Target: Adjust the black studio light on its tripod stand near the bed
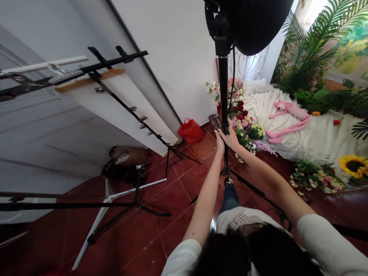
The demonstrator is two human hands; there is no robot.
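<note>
A black light stand (223, 92) rises upright in front of me, with a large dark lamp head (255, 23) at its top. My right hand (231, 138) is closed about the pole at a collar partway down. On the pole's left side, at the same height, my left hand (220, 142) grips the stand by the collar; its fingertips are partly hidden. A cable hangs down beside the pole from the lamp. The stand's legs (250, 186) spread over the red tiles near my foot.
To the left stand a backdrop frame with clips (123, 101), white board panels (106, 122) and tripod legs (129, 209). A red plastic bag (191, 131) sits by the wall. Right are flowers (244, 122), a white-draped platform (324, 142), a pink plush toy (296, 111) and a sunflower (354, 166).
</note>
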